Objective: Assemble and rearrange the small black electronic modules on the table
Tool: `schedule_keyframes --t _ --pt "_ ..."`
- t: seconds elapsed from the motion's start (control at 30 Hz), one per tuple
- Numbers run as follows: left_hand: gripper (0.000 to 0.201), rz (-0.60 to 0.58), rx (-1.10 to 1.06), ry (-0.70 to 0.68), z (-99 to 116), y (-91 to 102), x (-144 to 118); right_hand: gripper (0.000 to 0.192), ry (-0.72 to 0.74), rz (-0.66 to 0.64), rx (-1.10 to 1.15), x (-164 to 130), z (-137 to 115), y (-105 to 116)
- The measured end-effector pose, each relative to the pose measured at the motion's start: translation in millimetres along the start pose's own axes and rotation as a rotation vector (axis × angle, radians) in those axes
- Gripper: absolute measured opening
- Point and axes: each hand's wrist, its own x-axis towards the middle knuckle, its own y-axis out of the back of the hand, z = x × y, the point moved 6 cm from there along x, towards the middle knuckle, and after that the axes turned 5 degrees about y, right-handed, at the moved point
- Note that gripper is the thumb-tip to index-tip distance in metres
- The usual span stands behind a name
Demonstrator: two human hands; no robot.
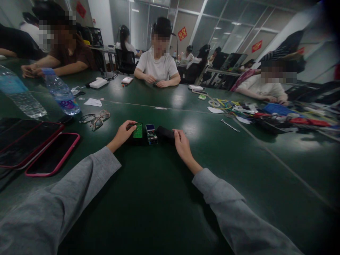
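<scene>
The person in grey sleeves has both hands out on the dark green table. The left hand has its fingers pinched on the top left edge of a small green circuit board, which lies flat with its long side pointing away from the person. Just to the right of the board sits a little blue-topped module. Next to that lies a black case, long side running left to right. The right hand rests at the right end of the case, fingers curled on it. The left hand is nearer the board.

Two water bottles lie on their sides far to the left, both partly full. Glasses and pink-edged phones lie near them.
</scene>
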Motion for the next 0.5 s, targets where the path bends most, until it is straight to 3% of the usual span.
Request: schedule_keyframes --t 0.13,0.2,0.33,0.5 --pt "0.029 0.006 0.003 0.004 3.0 0.3 -1.4 0.044 0.222 -0.054 -0.102 -3.2 -22.6 -5.6" --pt "0.029 0.006 0.002 0.0 2.3 0.4 -1.0 0.04 0.266 -0.097 -0.135 -4.3 -26.4 -9.3" --pt "0.029 -0.001 -0.001 -0.014 -0.4 -0.3 1.1 0.038 0.16 -0.058 -0.092 0.3 -8.4 -6.7" --pt "0.03 0.001 0.006 -0.016 -1.6 -0.2 2.3 0.05 -0.02 0.075 -0.053 4.1 20.2 0.9"
